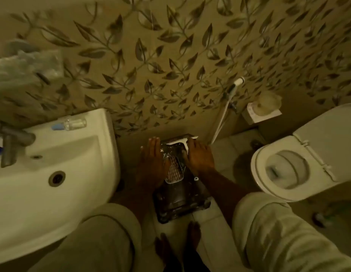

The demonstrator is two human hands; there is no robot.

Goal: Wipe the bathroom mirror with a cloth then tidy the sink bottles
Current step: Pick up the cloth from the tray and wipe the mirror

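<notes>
From the head view I am bent low, both hands down on a dark framed panel that lies on the floor (225, 150) between the sink (53, 193) and the toilet (288, 167). I take the panel for the mirror (180, 195) (it is dim, so that is a judgement), laid flat so I can press on it from above.

My left hand (154, 161) rests flat on its left edge, fingers (154, 144) spread and straight, gripping nothing; I judge it is there to steady the frame. My right hand (200, 158) lies palm down at the right edge, over the stem of a white T-shaped tool (185, 143); whether the fingers close round it I cannot tell. No cloth shows under either hand.

One clear bottle (72, 123) lies on its side on the sink's back ledge, beside the tap (11, 148), not yet tidied.
</notes>
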